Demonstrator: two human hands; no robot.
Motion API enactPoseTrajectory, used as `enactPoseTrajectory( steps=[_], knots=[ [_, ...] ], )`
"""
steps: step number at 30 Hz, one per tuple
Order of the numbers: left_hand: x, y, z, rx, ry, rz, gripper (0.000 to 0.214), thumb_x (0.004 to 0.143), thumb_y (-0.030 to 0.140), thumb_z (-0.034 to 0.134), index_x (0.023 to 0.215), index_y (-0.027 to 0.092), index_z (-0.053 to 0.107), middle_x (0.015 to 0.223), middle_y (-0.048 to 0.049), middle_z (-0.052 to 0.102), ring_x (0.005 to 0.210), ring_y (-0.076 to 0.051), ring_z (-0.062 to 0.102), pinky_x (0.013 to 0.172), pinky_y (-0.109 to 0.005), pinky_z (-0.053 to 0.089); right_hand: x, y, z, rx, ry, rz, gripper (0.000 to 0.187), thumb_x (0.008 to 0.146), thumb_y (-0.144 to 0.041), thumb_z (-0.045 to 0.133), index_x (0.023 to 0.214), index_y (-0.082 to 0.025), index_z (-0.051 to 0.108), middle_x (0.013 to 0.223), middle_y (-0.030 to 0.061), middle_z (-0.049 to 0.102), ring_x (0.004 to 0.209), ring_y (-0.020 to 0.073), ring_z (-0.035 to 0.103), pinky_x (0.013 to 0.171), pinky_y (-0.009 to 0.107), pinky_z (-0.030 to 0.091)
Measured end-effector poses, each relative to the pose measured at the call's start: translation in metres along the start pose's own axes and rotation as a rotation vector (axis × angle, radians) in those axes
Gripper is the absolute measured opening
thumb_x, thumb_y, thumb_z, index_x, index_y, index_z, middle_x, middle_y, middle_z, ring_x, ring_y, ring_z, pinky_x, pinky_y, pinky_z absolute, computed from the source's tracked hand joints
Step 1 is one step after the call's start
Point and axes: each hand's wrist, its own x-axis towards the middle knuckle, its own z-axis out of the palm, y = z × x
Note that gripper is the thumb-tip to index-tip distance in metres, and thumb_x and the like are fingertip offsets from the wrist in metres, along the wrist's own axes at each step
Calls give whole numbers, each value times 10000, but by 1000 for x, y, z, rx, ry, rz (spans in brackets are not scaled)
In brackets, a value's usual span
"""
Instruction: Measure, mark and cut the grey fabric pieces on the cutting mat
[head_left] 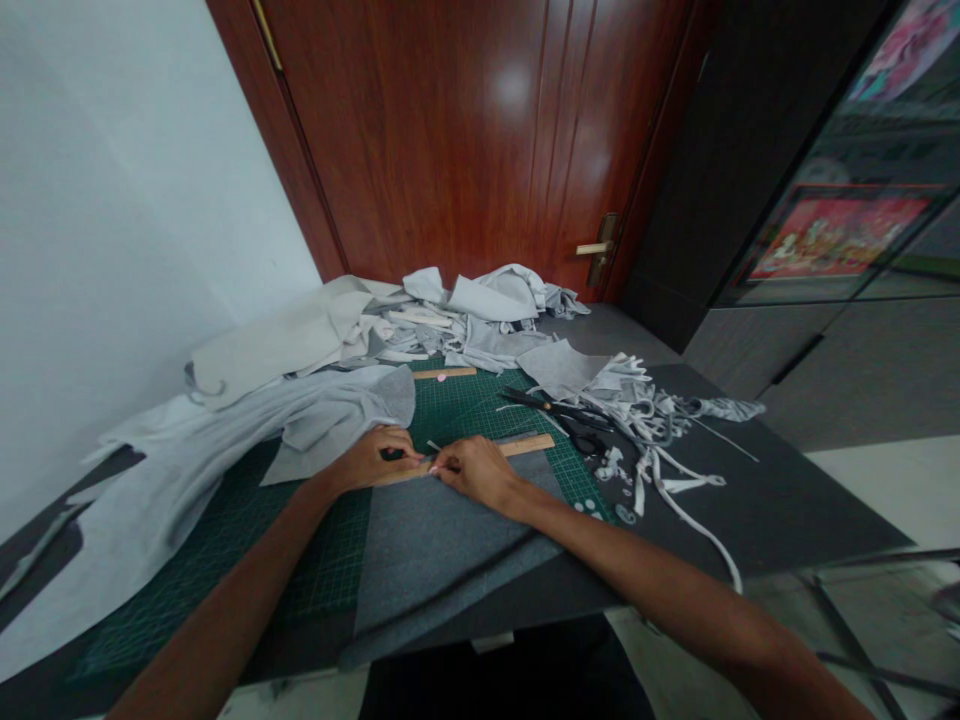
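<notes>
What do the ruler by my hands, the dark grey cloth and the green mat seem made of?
The ruler is probably smooth wood, judging by its tan colour. The dark grey cloth looks like matte fabric, soft and mottled; weave unclear. The green mat could be plastic or rubber, dull, with a pale grid.

Bare green mat point(465, 408) leaves a passage between the far ruler point(461, 372) and the 2 hands, left point(386, 455) and right point(476, 472). Draped pale cloth point(217, 450) blocks the left; heaped fabric point(487, 298) closes the back. Scissors point(551, 407) and tangled strips point(634, 395) crowd the right, with open tabletop point(814, 500) beyond.
</notes>
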Motion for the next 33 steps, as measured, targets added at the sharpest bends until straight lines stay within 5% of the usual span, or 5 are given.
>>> enactPoseTrajectory(
  steps=[8,33],
  knots=[
    [-1,-1,-1,-7,-12,-7,393,955,569,606,842,239,786,802,-11,754,787,-166,658,908,-311,427,-6,10,-4,11,27,-16,153,932,-278,685,996,-235,817,937,32,812,837,166,735,708,232,444],
    [-3,-1,-1,-3,-26,-15,404,974,563,592,847,233,789,826,-4,752,784,-150,652,890,-300,407,-20,46,-16,63,87,-42,119,896,-252,721,946,-233,827,864,21,804,720,157,701,654,226,442]
  ],
)
